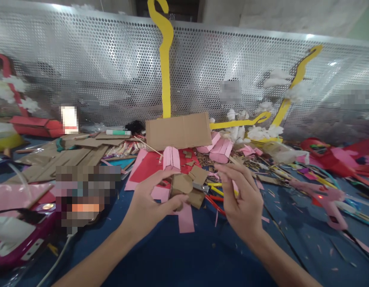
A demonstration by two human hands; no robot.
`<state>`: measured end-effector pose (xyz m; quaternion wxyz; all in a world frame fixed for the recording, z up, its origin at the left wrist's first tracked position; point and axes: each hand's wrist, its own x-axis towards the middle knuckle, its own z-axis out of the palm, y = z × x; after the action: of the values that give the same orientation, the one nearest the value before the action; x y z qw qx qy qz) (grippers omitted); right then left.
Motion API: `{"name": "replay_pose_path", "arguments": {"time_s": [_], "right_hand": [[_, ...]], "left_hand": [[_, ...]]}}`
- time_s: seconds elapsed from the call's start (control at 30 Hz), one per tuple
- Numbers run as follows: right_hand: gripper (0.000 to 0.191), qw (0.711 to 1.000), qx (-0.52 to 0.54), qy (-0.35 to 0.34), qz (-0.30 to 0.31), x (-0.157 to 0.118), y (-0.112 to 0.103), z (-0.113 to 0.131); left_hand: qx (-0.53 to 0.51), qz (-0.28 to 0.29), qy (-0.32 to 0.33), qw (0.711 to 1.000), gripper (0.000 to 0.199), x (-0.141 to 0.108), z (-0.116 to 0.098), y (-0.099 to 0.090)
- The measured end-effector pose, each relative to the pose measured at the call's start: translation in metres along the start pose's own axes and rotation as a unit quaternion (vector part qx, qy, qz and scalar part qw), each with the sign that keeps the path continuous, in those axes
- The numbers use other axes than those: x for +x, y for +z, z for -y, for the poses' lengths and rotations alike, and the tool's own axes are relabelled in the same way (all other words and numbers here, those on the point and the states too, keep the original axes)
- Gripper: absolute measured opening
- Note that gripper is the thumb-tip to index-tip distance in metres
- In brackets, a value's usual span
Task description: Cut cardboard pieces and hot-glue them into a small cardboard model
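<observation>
Blue across the tabletop [178, 259]; towards its back, find broad cardboard panel [178, 131], on edge, with yellow hook-ended strip [165, 79] rising above; nearer, note left hand [150, 203], with thumb and fingers parted in a C; note right hand [244, 199], well apart from the left, with fingers loosely bent and nothing seen between them; just beside the right hand, find red-handled tool [214, 204]; just beyond the left fingertips, pink faceted tube [171, 159]; smallest, six-sided cardboard piece [182, 184], situated between left thumb and fingers; cannot tell from this view whether gripped or only framed; judge very light, fairly stiff across the face, dry and matt, hence unlikely to slip; judge liable to crease or crush at the corners under hard pressure; take by two opposite edges, thumb against fingertips; keep force low; avoid bearing on a single corner.
</observation>
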<state>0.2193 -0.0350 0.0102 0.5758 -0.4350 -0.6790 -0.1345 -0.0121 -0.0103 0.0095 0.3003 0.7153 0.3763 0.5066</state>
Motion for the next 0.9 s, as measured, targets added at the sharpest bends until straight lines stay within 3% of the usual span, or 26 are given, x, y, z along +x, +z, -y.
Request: {"name": "replay_pose_path", "arguments": {"time_s": [0.13, 0.3, 0.43, 0.53, 0.73, 0.8, 0.9], "right_hand": [[0.021, 0.992, 0.051, 0.082, 0.085, -0.003, 0.002, 0.003], [0.017, 0.956, 0.146, 0.154, 0.203, -0.005, 0.004, 0.01], [0.015, 0.937, 0.179, 0.183, 0.239, -0.005, 0.006, 0.012], [0.017, 0.934, 0.185, 0.189, 0.242, -0.005, 0.006, 0.014], [0.026, 0.925, 0.208, 0.198, 0.249, -0.005, 0.005, 0.013], [0.03, 0.916, 0.226, 0.218, 0.248, -0.007, 0.006, 0.01], [0.033, 0.905, 0.246, 0.258, 0.23, -0.011, 0.008, 0.005]], "left_hand": [[0.064, 0.002, 0.064, 0.996, 0.04, 0.001, 0.003, -0.002], [0.115, 0.034, 0.182, 0.976, 0.041, -0.002, 0.005, -0.002], [0.174, 0.043, 0.266, 0.947, 0.04, -0.004, 0.008, 0.0], [0.188, 0.037, 0.281, 0.94, 0.039, -0.004, 0.012, 0.0], [0.164, 0.039, 0.246, 0.955, 0.041, -0.005, 0.014, -0.002], [0.125, 0.044, 0.182, 0.974, 0.042, -0.005, 0.011, -0.002], [0.009, 0.044, 0.018, 0.999, 0.047, 0.0, 0.005, -0.001]]}}
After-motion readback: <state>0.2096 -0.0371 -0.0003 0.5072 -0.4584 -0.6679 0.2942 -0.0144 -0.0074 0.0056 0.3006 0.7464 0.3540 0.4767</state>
